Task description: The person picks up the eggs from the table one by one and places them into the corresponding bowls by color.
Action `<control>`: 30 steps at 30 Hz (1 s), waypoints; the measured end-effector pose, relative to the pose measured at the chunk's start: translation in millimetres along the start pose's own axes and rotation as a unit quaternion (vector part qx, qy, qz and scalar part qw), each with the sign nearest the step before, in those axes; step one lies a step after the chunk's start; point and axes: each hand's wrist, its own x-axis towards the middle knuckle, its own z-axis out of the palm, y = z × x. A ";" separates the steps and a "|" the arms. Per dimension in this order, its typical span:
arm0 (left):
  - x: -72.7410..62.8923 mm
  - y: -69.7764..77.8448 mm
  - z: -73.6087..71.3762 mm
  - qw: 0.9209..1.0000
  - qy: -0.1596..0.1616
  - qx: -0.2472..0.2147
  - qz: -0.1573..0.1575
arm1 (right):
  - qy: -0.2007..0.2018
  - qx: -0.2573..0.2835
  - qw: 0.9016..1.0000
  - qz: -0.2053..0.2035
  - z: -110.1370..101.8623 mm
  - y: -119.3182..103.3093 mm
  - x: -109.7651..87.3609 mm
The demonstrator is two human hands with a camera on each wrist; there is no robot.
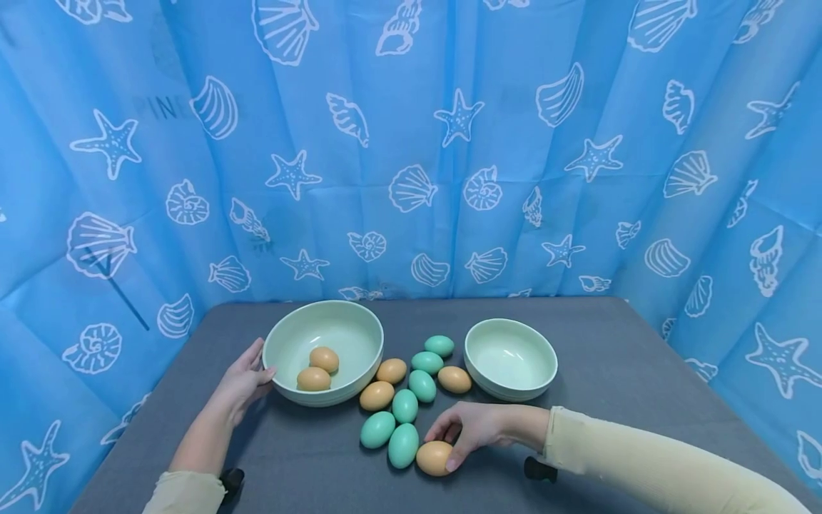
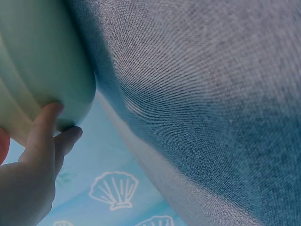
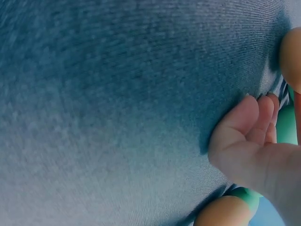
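Observation:
My left hand (image 1: 240, 382) grips the rim of the large pale green bowl (image 1: 366, 328) at its left side, thumb over the edge. In the left wrist view, fingers (image 2: 44, 125) lie against the bowl's outer wall (image 2: 51, 52). Two brown eggs (image 1: 313, 379) lie inside the bowl. At the front of the table, my right hand (image 1: 472, 428) holds another brown egg (image 1: 432, 459) between thumb and fingers. That egg (image 3: 291, 59) shows only partly in the right wrist view, at the right edge. Several green eggs (image 1: 403, 446) lie just left of it.
Three more brown eggs (image 1: 377, 395) lie among the green ones between the bowls. A smaller pale green bowl (image 1: 510, 357) stands to the right, with no eggs in it. Grey cloth covers the table (image 1: 597, 371); a blue shell-patterned curtain (image 1: 411, 143) hangs behind.

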 end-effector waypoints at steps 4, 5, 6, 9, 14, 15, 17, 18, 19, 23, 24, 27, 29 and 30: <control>-0.3 0.4 -0.5 1.000 -0.003 -0.001 0.004 | 0.014 -0.005 1.000 0.008 2.2 -1.9 1.3; -0.6 0.8 -0.5 1.000 -0.003 -0.001 0.006 | 0.017 -0.007 1.000 0.010 2.5 -2.3 1.5; -0.8 1.5 -0.4 1.000 -0.003 -0.001 0.006 | 0.019 -0.007 1.000 0.012 2.7 -2.7 1.7; -1.3 2.8 -0.4 1.000 -0.004 -0.002 0.008 | 0.021 -0.012 0.999 0.024 2.4 -4.4 1.8; -1.4 1.4 0.0 1.000 -0.006 0.000 0.011 | 0.015 -0.017 0.998 0.052 -1.2 -7.6 1.4; -1.4 0.6 0.3 1.000 -0.006 0.001 0.014 | 0.014 -0.015 0.998 0.058 -2.4 -8.0 1.3; -1.2 -0.5 -0.2 1.000 -0.005 0.002 0.017 | 0.012 -0.011 0.998 0.064 -4.8 -8.5 2.3; -1.2 -1.0 -0.3 1.000 -0.005 0.002 0.019 | 0.010 -0.009 0.998 0.065 -6.1 -8.8 2.7; -1.1 -1.7 -0.1 1.000 -0.005 0.003 0.020 | 0.007 -0.009 0.998 0.066 -7.1 -9.1 2.6; -1.2 -2.3 0.7 1.000 -0.004 -0.001 0.019 | -0.010 0.001 0.998 0.067 -11.3 -11.2 2.1; -1.3 -2.1 0.8 1.000 -0.003 -0.001 0.018 | -0.014 0.003 0.998 0.067 -12.2 -12.1 1.9; -1.0 -1.1 0.6 1.000 0.000 -0.004 0.013 | -0.023 0.015 0.997 0.070 -14.7 -15.6 1.4; -1.1 -0.6 0.2 1.000 0.000 -0.006 0.012 | -0.028 0.023 0.997 0.070 -16.1 -18.4 0.9; -1.1 -0.5 -0.1 1.000 0.000 -0.006 0.012 | -0.031 0.029 0.997 0.071 -16.7 -19.7 1.0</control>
